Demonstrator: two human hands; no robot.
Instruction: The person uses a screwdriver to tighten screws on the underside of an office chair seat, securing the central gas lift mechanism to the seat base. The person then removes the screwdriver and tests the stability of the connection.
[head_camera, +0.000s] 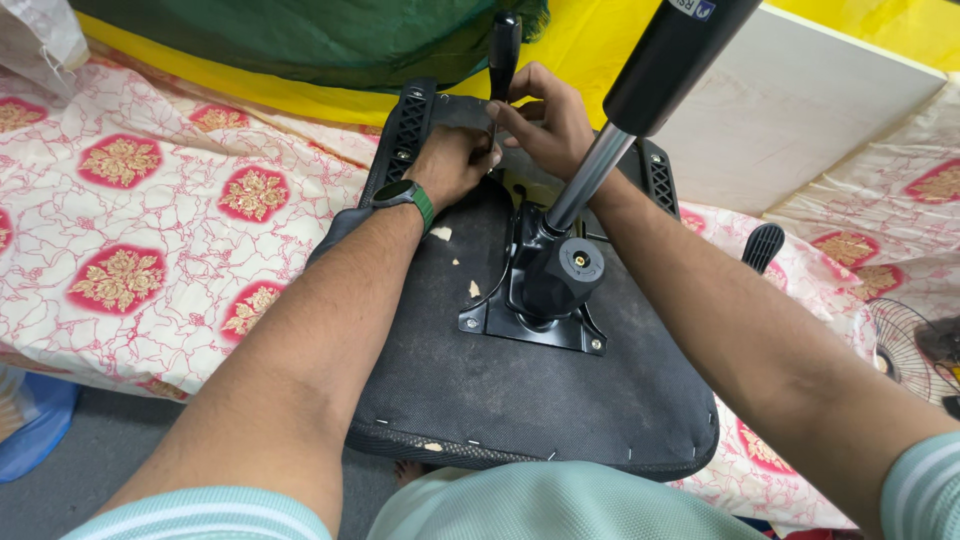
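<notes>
On the bed (150, 215), with its red-and-cream flowered sheet, I see an upturned chair seat (530, 385) lying bottom side up, its black fabric underside facing me. Bolted to the middle of it is a black metal plate (525, 320), and from that a shiny gas cylinder (590, 175) rises toward me and to the right, ending in a thick black sleeve. At the far edge of the seat both my hands meet. My left hand (452, 163), with a green-strapped watch (410, 197) on the wrist, is curled narrow around the shaft of a screwdriver (503, 50), low down near the tip. My right hand (550, 120) is closed just beside it, its fingers pinching the same shaft a little higher. The black handle stands upright above both hands. A black lever (763, 246) pokes out on the right of the seat. Far right, a pale board (790, 110) lies on the bed, and a fan (915, 350) sits at the right edge.
</notes>
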